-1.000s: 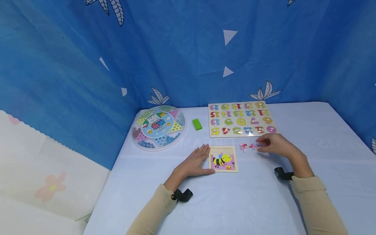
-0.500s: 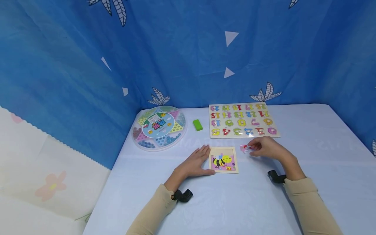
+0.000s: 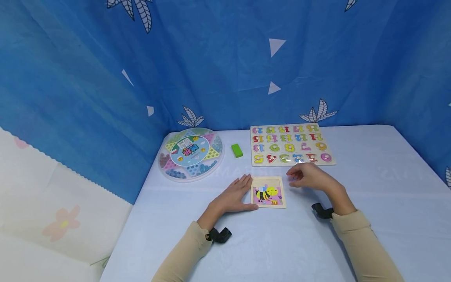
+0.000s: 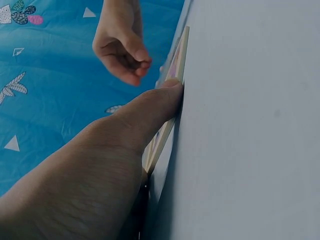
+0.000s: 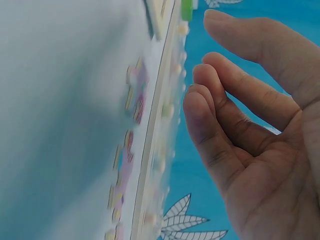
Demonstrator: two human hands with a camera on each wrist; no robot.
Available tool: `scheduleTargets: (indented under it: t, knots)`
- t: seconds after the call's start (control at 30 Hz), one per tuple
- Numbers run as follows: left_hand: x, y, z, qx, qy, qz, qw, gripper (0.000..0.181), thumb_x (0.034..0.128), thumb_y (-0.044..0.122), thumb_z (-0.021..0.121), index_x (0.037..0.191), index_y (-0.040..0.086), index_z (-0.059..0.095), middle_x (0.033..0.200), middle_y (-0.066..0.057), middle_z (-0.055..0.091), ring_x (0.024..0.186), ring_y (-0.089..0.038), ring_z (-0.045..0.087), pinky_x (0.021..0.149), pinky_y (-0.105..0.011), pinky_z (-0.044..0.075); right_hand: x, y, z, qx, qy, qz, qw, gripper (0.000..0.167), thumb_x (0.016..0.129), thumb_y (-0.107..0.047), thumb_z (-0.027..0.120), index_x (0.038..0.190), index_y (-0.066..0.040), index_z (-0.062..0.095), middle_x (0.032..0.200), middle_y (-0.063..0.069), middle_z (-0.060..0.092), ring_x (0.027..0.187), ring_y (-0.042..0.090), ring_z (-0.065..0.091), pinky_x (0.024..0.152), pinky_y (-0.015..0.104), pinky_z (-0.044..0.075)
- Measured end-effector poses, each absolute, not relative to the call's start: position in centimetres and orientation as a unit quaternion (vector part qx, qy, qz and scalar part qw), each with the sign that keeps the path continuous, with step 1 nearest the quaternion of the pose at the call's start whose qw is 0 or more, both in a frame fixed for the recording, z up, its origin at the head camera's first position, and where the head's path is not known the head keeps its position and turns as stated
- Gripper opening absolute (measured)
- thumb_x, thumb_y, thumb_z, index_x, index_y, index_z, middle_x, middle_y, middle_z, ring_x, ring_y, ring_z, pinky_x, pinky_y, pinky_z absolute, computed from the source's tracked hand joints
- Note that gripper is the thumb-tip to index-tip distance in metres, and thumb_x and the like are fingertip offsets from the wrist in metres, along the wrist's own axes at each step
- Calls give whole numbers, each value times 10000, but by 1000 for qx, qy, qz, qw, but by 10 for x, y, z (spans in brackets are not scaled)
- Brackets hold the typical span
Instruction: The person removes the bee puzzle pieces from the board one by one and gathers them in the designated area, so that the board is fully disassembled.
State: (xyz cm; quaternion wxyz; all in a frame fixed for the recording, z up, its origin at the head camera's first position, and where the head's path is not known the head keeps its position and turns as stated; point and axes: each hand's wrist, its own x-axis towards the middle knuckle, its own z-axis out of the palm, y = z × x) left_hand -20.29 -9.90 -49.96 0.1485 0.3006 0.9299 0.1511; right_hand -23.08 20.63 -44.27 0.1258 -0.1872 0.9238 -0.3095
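Observation:
A square wooden-framed bee jigsaw puzzle (image 3: 267, 194) lies flat on the table, with bare wood along its far side. My left hand (image 3: 232, 197) rests against its left side, fingers straight, thumb at the near edge. That thumb also touches the puzzle's edge (image 4: 184, 52) in the left wrist view. Just right of the puzzle hovers my right hand (image 3: 310, 176), fingers loosely bent. In the right wrist view its thumb and fingers stand apart with nothing between them. Loose pink jigsaw pieces (image 5: 137, 90) lie on the table beside this hand; the hand hides them in the head view.
Behind the right hand lies a wooden number puzzle board (image 3: 290, 147) with knobbed numerals. A green block (image 3: 237, 150) sits left of it. Farther left is a round Chinese checkers set (image 3: 190, 152) with marbles. A blue curtain (image 3: 225, 66) hangs along the table's back edge.
My right hand has moved left over the loose jigsaw pieces, toward the bee puzzle, and now covers them in the head view. The left hand stays in place.

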Motion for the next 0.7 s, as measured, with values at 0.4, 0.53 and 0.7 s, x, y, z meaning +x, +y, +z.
scheduleTargets:
  t: [0.4, 0.53, 0.7]
  knots:
    - [-202, -98, -499, 297, 931, 150, 150, 1008, 864, 683, 532, 1572, 118, 91, 1659, -5, 36, 1536, -143, 5, 1261, -365, 82, -231, 176, -440, -207, 917, -313, 134, 342, 773, -153, 814, 1075, -24, 720, 938, 65, 697, 787, 154, 558, 722, 243, 537]
    - [-202, -99, -499, 298, 930, 150, 151, 1010, 861, 693, 527, 1573, 124, 91, 1659, 1, 33, 1535, -142, 3, 1261, -368, 81, -232, 166, -441, -210, 914, -317, 141, 352, 768, -158, 820, 1082, -31, 722, 951, 74, 703, 792, 154, 561, 741, 251, 538]
    - [-202, -99, -499, 300, 931, 148, 149, 1010, 862, 701, 521, 1573, 125, 92, 1659, 3, 32, 1535, -139, 1, 1262, -369, 79, -233, 155, -440, -231, 909, -315, 142, 339, 784, -153, 807, 1086, -26, 717, 935, 59, 702, 785, 141, 565, 746, 260, 539]
